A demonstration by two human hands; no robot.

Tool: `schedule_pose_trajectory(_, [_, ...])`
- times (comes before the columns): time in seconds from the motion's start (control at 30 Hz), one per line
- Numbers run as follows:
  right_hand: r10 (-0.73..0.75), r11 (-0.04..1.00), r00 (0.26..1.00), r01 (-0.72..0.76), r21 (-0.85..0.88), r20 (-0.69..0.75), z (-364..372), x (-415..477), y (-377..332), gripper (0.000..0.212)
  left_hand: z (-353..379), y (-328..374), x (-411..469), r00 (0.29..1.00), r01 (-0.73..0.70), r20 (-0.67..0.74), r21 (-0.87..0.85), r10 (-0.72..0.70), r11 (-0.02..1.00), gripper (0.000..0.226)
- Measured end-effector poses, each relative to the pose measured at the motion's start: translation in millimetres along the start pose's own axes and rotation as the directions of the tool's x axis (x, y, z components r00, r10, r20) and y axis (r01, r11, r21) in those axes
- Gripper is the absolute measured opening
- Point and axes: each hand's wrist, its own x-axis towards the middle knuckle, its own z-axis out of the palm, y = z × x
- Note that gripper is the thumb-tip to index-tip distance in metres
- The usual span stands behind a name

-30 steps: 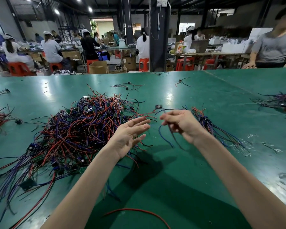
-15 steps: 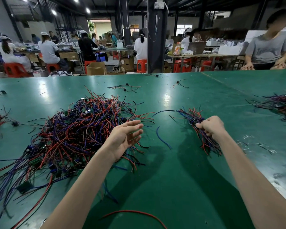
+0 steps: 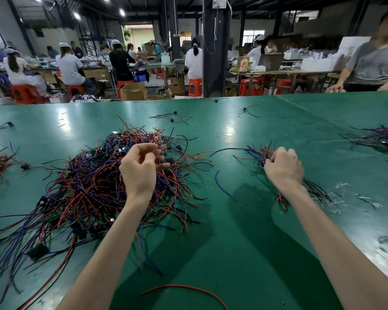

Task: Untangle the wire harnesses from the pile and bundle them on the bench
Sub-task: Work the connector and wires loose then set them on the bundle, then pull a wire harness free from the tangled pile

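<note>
Head view: a green bench fills the near and middle ground. On its left half lies a big tangled pile of red, blue, purple and black wires with small green boards and dark plugs mixed in. The left hand hangs over the far right part of this pile with its fingers curled in toward the thumb; whether it pinches a wire or nothing cannot be told. To the right, well apart from the pile, a smaller bundle of the same wires lies on the bench, and the right hand is clenched round it, knuckles up, wire ends fanning out on both sides of the fist. A loose blue wire lies between the two heaps, and a loose red wire curves along the near edge. Another heap sits at the far right. Beyond the bench, a person in a grey shirt leans on its far edge.
</note>
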Motion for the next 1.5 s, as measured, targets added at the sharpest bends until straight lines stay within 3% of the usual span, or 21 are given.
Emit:
schedule_pose_trajectory(0.1, [-0.099, 0.992, 0.994, 0.101, 0.073, -0.04, 1.8, -7.1, -9.1, 0.015, -8.2, -7.7, 3.9, 0.967, -0.22, -0.034, 0.38, 0.252, 0.898, 0.023])
schedule_pose_trajectory(0.2, [-0.166, 0.978, 0.986, 0.164, 0.131, 0.007, 6.4, -15.4, -17.1, 0.01, -16.0, -17.6, 7.5, 0.925, -0.322, 0.1, 0.716, 0.366, 0.62, 0.032])
schedule_pose_trajectory(0.33, [-0.202, 0.968, 0.977, 0.188, 0.166, 0.067, 14.7, -23.9, -20.6, 0.007, -22.8, -31.1, 12.6, 0.969, -0.249, 0.233, 0.915, 0.086, 0.316, 0.037])
schedule_pose_trajectory(0.4, [-0.217, 0.963, 0.971, 0.196, 0.186, 0.098, 17.6, -26.6, -21.7, 0.005, -24.4, -35.3, 13.3, 0.963, -0.26, 0.27, 0.936, -0.01, 0.238, 0.03])
schedule_pose_trajectory(0.63, [-0.299, 0.935, 0.943, 0.259, 0.243, 0.147, 26.7, -38.4, -30.2, 0.009, -24.6, -37.4, 11.7, 0.969, -0.248, 0.229, 0.886, 0.095, 0.391, 0.016])
schedule_pose_trajectory(0.77, [-0.323, 0.915, 0.93, 0.258, 0.31, 0.178, 30.0, -46.4, -33.9, 0.011, -20.7, -32.9, 9.6, 0.94, -0.339, 0.268, 0.814, 0.213, 0.471, 0.015])
schedule_pose_trajectory(0.93, [-0.327, 0.869, 0.927, 0.219, 0.444, 0.184, 30.8, -53.9, -40.8, 0.012, -12.8, -20.7, -0.9, 0.884, -0.429, 0.245, 0.765, 0.398, 0.481, 0.007])
schedule_pose_trajectory(1.0, [-0.329, 0.858, 0.922, 0.2, 0.473, 0.206, 31.7, -57.0, -43.2, 0.012, -13.5, -16.6, -1.1, 0.908, -0.391, 0.231, 0.765, 0.349, 0.511, 0.007])
schedule_pose_trajectory(1.1, [-0.343, 0.85, 0.912, 0.2, 0.487, 0.224, 34.5, -60.3, -44.7, 0.012, -16.9, -11.3, 6.9, 0.952, -0.304, 0.265, 0.761, 0.152, 0.573, 0.016])
schedule_pose_trajectory(1.17, [-0.344, 0.851, 0.911, 0.201, 0.485, 0.227, 36.4, -61.7, -44.5, 0.014, -18.0, -2.4, 16.3, 0.952, -0.292, 0.265, 0.636, 0.154, 0.715, 0.023])
schedule_pose_trajectory(1.23, [-0.347, 0.851, 0.91, 0.203, 0.484, 0.228, 39.2, -63.0, -43.4, 0.018, -21.0, 8.8, 34.4, 0.971, -0.239, 0.119, 0.492, 0.207, 0.837, 0.025])
schedule_pose_trajectory(1.27, [-0.351, 0.851, 0.908, 0.208, 0.482, 0.227, 40.7, -63.8, -43.1, 0.019, -23.8, 12.6, 47.2, 0.971, -0.214, 0.017, 0.503, 0.238, 0.838, 0.025])
schedule_pose_trajectory(1.33, [-0.367, 0.85, 0.901, 0.224, 0.477, 0.231, 43.5, -65.5, -43.1, 0.018, -32.1, 14.8, 75.9, 0.967, -0.115, -0.084, 0.698, 0.24, 0.707, 0.025])
schedule_pose_trajectory(1.43, [-0.392, 0.852, 0.888, 0.252, 0.46, 0.24, 46.7, -67.0, -43.8, 0.016, -42.7, 4.6, 101.9, 0.997, 0.029, -0.004, 0.937, -0.074, 0.348, 0.026])
schedule_pose_trajectory(1.5, [-0.4, 0.851, 0.883, 0.258, 0.457, 0.247, 48.0, -67.5, -43.8, 0.015, -45.5, -4.6, 104.2, 0.984, 0.012, 0.035, 0.966, -0.175, 0.259, 0.027])
